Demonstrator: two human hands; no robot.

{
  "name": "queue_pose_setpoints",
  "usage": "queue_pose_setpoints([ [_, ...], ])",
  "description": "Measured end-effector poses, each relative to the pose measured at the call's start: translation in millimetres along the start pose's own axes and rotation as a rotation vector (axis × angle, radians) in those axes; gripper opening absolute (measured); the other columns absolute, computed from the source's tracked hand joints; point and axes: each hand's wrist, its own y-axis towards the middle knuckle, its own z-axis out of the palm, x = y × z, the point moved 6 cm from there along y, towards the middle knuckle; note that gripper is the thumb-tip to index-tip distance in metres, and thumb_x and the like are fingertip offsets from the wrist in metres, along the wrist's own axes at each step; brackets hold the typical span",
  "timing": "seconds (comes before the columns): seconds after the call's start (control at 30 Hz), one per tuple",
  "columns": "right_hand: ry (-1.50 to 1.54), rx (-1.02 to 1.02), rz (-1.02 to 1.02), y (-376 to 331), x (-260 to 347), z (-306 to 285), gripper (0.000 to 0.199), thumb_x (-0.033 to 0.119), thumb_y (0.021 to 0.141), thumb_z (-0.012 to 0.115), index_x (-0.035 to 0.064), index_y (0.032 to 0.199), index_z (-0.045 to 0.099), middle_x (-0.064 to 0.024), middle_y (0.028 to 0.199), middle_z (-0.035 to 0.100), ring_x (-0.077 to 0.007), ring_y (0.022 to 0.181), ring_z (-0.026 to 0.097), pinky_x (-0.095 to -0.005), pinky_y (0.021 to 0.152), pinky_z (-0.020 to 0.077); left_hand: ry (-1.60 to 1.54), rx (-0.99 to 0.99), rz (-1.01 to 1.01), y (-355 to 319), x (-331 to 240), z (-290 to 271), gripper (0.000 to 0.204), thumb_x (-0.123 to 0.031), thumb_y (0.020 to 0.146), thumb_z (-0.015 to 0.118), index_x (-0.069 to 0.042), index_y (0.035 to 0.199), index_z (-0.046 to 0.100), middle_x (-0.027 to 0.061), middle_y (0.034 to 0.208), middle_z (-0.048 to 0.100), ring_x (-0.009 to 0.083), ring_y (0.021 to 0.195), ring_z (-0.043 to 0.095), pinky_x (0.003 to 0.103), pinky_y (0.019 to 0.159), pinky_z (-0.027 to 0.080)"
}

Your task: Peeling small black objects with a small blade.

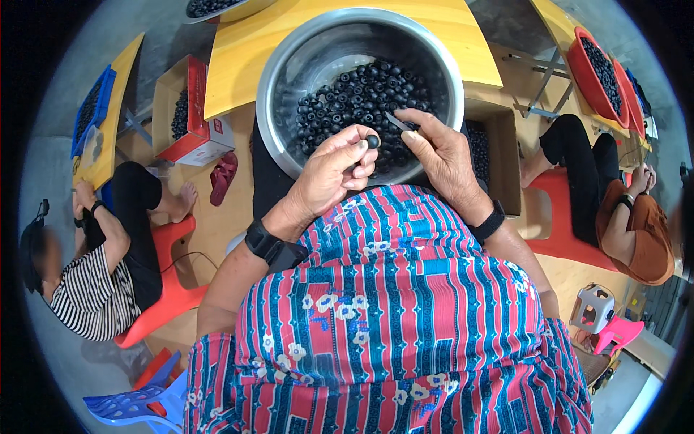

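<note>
A large steel basin [269,94] full of small round black pieces [358,98], many with a pale-rimmed hole, stands in front of me at the table edge. My left hand [329,173] is over its near rim, with a small round black piece [373,142] pinched between thumb and forefinger. To its right, my right hand [444,155] grips a short, thin metal blade [397,121] between thumb and fingers. The blade points up and left above the pieces, apart from the one I pinch. The lower end of the blade is hidden in my fingers.
Under the basin is a yellow table [238,65]. A cardboard box [502,155] of black pieces sits on the floor at right; a red-and-white box [195,116] is at left. People sit on red stools [170,242] on both sides. A red basin [600,76] stands far right.
</note>
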Motion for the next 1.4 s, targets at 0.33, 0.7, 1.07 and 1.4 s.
queue_pose_setpoints([
  [0.33, -0.125, 0.125, -0.179, -4, 10, 4, 0.027, 0.022, 0.087, 0.071, 0.0006, 0.103, 0.066, -0.0164, 0.085, 0.064, -0.0335, 0.079, 0.064, -0.0380, 0.070, 0.0502, -0.010, -0.047, 0.027, 0, 3, -4, 0.021, -0.019, 0.103, 0.047, -0.006, 0.120, 0.047, 0.0007, 0.089, 0.045, 0.0061, 0.071, 0.040, 0.017, 0.056, 0.032],
  [0.7, -0.189, 0.140, -0.249, -6, 15, 5, 0.025, 0.023, 0.086, 0.071, 0.0047, 0.103, 0.067, -0.0141, 0.083, 0.062, -0.0335, 0.078, 0.063, -0.0396, 0.068, 0.0496, -0.038, -0.009, 0.014, 1, 3, -3, 0.023, -0.019, 0.104, 0.046, -0.006, 0.123, 0.047, 0.0020, 0.090, 0.046, 0.0072, 0.073, 0.042, 0.018, 0.057, 0.032],
  [1.07, -0.021, 0.134, -0.177, -4, 6, 7, 0.025, 0.024, 0.089, 0.067, 0.0047, 0.104, 0.068, -0.0155, 0.089, 0.066, -0.0335, 0.083, 0.066, -0.0392, 0.072, 0.0514, -0.040, -0.001, 0.007, 0, 5, -3, 0.024, -0.020, 0.103, 0.047, -0.007, 0.123, 0.048, 0.0017, 0.090, 0.046, 0.0081, 0.074, 0.043, 0.019, 0.058, 0.034],
  [1.4, -0.237, 0.160, -0.285, -5, 13, 10, 0.024, 0.030, 0.089, 0.067, 0.0062, 0.090, 0.065, -0.0120, 0.078, 0.059, -0.0334, 0.074, 0.062, -0.0412, 0.064, 0.0491, -0.011, -0.015, 0.014, 0, 4, -1, 0.024, -0.020, 0.102, 0.049, -0.005, 0.120, 0.047, 0.0009, 0.088, 0.047, 0.0056, 0.072, 0.043, 0.017, 0.057, 0.034],
])
